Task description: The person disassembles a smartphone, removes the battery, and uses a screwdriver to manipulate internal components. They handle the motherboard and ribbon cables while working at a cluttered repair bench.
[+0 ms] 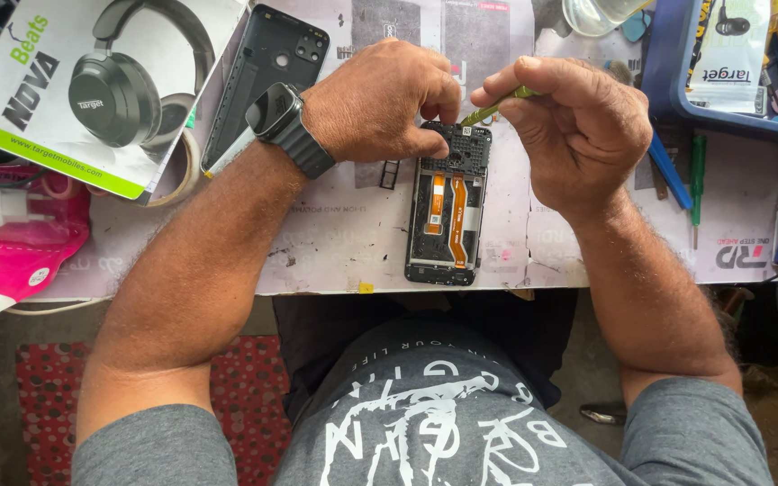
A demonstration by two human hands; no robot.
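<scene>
Here, a cluttered tabletop [335, 243], seen from above. At far left, a headphone box [74, 81]; beside it, a black back cover [263, 72] lying flat. At far right, a blue tray [677, 72] with small packets. Centre, near the front edge: an opened phone [447, 211], orange ribbon cables exposed. Left hand [384, 103], watch [276, 112] on the wrist, curled over the phone's top end, fingertips pressing on it. Right hand [578, 126] closed, pinching a thin green tool [493, 110], tip angled down to the phone's upper edge. Blue and green screwdrivers [682, 175] just right of that hand.
</scene>
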